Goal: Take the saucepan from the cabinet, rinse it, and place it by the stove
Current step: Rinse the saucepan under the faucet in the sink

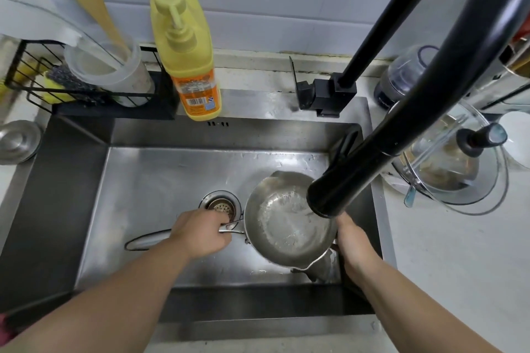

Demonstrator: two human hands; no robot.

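A steel saucepan (pixel 282 226) hangs over the steel sink (pixel 160 175), right of the drain (pixel 221 206). Water swirls in its bowl. My left hand (pixel 200 233) is closed around its long handle, which sticks out to the left. My right hand (pixel 351 241) holds the pan's right rim and wall. The black faucet head (pixel 337 192) hangs just above the pan's right side and hides part of the rim. A pour spout on the pan points toward the sink's front edge.
A yellow soap pump bottle (pixel 186 66) stands on the sink's back edge. A black wire rack (pixel 83 86) with a cup and sponges is at back left. A glass lid with a dark knob (pixel 459 166) lies on the right counter. A steel lid (pixel 17 140) is at left.
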